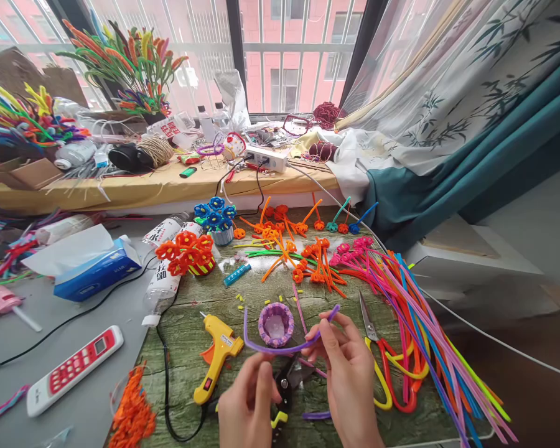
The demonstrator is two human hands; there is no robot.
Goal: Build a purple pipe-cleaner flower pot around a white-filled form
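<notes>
A purple pipe cleaner (280, 350), bent upward at its left end, stretches between my two hands. My left hand (247, 398) pinches it from below near the bend. Thumb and fingers of my right hand (345, 367) are closed on its other end. Just behind it stands a small round purple-and-pink woven cup (276, 325). Black-jawed cutting pliers (285, 382) lie under and between my hands, partly hidden. A short purple piece (316, 415) rests beside my right wrist. To the left lies a yellow glue gun (218, 356).
Scissors (378, 354) and a bundle of colored pipe cleaners (420, 336) lie on the right. Orange pipe-cleaner flowers (280, 233) spread behind. Pots of red (186, 252) and blue flowers (215, 214), a bottle (162, 283), a tissue pack (98, 267) and a remote (74, 370) are leftward.
</notes>
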